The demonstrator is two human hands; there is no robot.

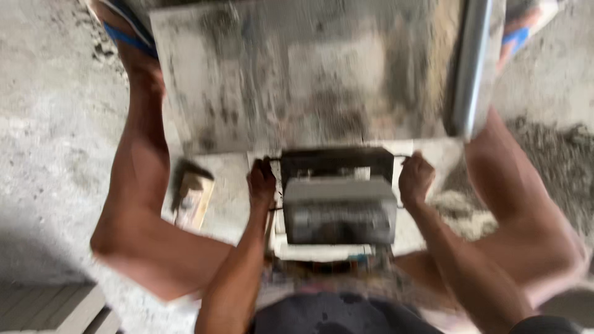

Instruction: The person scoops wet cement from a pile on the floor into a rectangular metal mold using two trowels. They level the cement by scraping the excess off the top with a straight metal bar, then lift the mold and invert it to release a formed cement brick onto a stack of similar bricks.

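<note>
Gripping thin side handles, left hand [261,180] and right hand [415,179] closed, grey block mould [339,210] between them

We have one view only, from a camera worn on the head, looking steeply down and close over both forearms. It faces a grey slab [309,74] and the concrete floor [49,154]; motion blurs it.
</note>
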